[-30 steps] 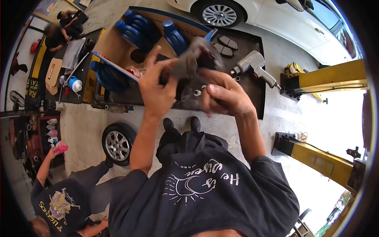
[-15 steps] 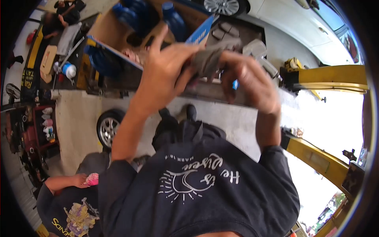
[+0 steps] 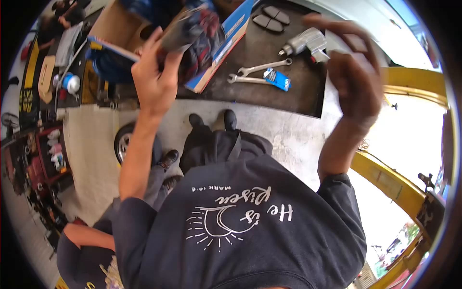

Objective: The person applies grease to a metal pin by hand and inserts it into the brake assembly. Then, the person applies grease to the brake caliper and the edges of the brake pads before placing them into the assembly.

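Observation:
My left hand point(image 3: 156, 77) is at the near side of an open cardboard box point(image 3: 115, 29). Its thumb and fingers close around a blurred dark bundle with red and black parts point(image 3: 197, 43), which looks wrapped in shiny plastic. The bundle is over the box's right side; its exact kind is too smeared to make out. Raised over the right end of the dark workbench point(image 3: 298, 96), my right hand point(image 3: 353, 72) is blurred, with fingers bent and apart and nothing visible in them. Nearest to it lies a grey air impact wrench point(image 3: 305, 42).
Two combination wrenches point(image 3: 255, 79) lie beside a blue packet point(image 3: 277, 78) on the bench. Brake pads point(image 3: 271, 19) are farther back. Blue plastic containers point(image 3: 108, 65) are in and beside the box. A wheel point(image 3: 126, 142) and another person point(image 3: 89, 245) are at left; yellow lift arms point(image 3: 414, 82) at right.
My hands have parted: the left went left with the bundle toward the box, the right moved right and up. The wrenches and blue packet, mostly covered before, now show.

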### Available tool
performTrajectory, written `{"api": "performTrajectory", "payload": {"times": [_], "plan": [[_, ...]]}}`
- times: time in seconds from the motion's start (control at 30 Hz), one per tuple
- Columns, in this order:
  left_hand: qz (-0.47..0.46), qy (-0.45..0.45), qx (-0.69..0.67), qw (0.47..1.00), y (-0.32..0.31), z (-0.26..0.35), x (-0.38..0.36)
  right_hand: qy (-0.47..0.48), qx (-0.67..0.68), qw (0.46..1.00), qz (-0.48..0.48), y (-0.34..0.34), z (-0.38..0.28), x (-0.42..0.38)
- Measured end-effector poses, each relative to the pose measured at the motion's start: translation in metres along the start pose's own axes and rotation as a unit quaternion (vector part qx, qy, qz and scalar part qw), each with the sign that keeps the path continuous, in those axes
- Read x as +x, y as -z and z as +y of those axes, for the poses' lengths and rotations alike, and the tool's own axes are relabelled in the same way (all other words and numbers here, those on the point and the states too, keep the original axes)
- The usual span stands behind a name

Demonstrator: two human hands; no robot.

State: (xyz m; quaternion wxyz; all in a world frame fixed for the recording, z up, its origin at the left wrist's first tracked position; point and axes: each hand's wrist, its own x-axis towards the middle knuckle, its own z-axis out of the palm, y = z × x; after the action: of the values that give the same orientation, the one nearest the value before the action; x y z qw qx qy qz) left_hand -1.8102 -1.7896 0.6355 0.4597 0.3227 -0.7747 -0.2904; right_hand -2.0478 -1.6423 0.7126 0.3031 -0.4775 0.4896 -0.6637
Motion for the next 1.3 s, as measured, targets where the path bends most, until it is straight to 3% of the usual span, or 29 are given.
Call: {"api": "performTrajectory", "payload": {"times": [0.03, 0.07, 0.1, 0.17, 0.3, 0.43, 0.5, 0.53, 0.63, 0.7, 0.77, 0.8, 0.83, 0.9, 0.93, 0.97, 1.03, 1.1, 1.17, 1.2, 1.3], "plan": [[0.024, 0.083, -0.159, 0.984, -0.009, 0.016, 0.000, -0.054, 0.006, 0.998, -0.024, -0.008, 0.000, -0.004], [0.031, 0.118, -0.180, 0.976, -0.011, 0.013, -0.003, -0.124, 0.095, 0.978, -0.137, -0.009, 0.008, -0.002], [0.035, 0.108, -0.185, 0.976, -0.016, 0.010, -0.007, -0.141, 0.200, 0.957, -0.157, -0.017, 0.019, -0.005], [0.051, 0.194, -0.215, 0.956, -0.025, 0.009, -0.016, -0.153, 0.306, 0.928, -0.148, -0.030, 0.033, -0.006], [0.047, 0.105, -0.257, 0.960, -0.040, 0.027, -0.017, -0.155, 0.364, 0.906, -0.149, -0.037, 0.045, -0.002], [0.039, 0.094, -0.346, 0.933, -0.049, 0.029, -0.021, -0.192, 0.243, 0.938, -0.155, -0.040, 0.041, -0.002], [-0.016, 0.100, -0.416, 0.904, -0.050, 0.032, -0.022, -0.221, 0.287, 0.909, -0.207, -0.037, 0.046, -0.006], [0.013, 0.122, -0.265, 0.956, -0.052, 0.038, -0.027, -0.256, 0.353, 0.873, -0.218, -0.038, 0.052, -0.013], [-0.030, 0.078, -0.315, 0.945, -0.068, 0.031, -0.023, -0.316, 0.434, 0.823, -0.184, -0.037, 0.061, -0.033], [-0.091, -0.008, -0.172, 0.981, -0.063, 0.029, -0.019, -0.357, 0.313, 0.863, -0.170, -0.029, 0.060, -0.042], [-0.090, -0.035, -0.156, 0.983, -0.070, 0.025, -0.022, -0.355, 0.037, 0.925, -0.132, -0.019, 0.047, -0.049], [-0.108, -0.018, -0.146, 0.983, -0.075, 0.023, -0.024, -0.224, -0.059, 0.972, -0.039, -0.017, 0.052, -0.057], [-0.124, 0.001, -0.136, 0.983, -0.079, 0.022, -0.026, -0.085, -0.153, 0.983, 0.056, -0.016, 0.057, -0.064], [-0.159, -0.047, -0.105, 0.980, -0.082, 0.022, -0.030, 0.098, -0.417, 0.898, 0.103, -0.029, 0.030, -0.044], [-0.198, -0.080, -0.082, 0.974, -0.083, 0.026, -0.034, 0.073, -0.465, 0.881, 0.043, -0.029, 0.022, -0.041], [-0.231, -0.114, -0.056, 0.965, -0.084, 0.030, -0.036, 0.076, -0.466, 0.881, 0.040, -0.026, 0.024, -0.044], [-0.208, -0.129, -0.042, 0.969, -0.084, 0.029, -0.038, -0.077, -0.376, 0.921, -0.070, -0.018, 0.033, -0.048], [-0.201, -0.121, -0.002, 0.972, -0.081, 0.029, -0.042, -0.070, -0.384, 0.919, -0.064, -0.026, 0.028, -0.048], [-0.203, -0.112, 0.036, 0.972, -0.076, 0.030, -0.049, -0.146, -0.376, 0.911, -0.087, -0.013, 0.048, -0.054], [-0.185, -0.097, 0.034, 0.977, -0.065, 0.029, -0.050, -0.177, -0.344, 0.921, -0.046, -0.015, 0.060, -0.053], [-0.148, -0.058, -0.042, 0.986, -0.037, 0.028, -0.052, -0.103, -0.399, 0.911, 0.001, -0.001, 0.072, -0.038]]}}
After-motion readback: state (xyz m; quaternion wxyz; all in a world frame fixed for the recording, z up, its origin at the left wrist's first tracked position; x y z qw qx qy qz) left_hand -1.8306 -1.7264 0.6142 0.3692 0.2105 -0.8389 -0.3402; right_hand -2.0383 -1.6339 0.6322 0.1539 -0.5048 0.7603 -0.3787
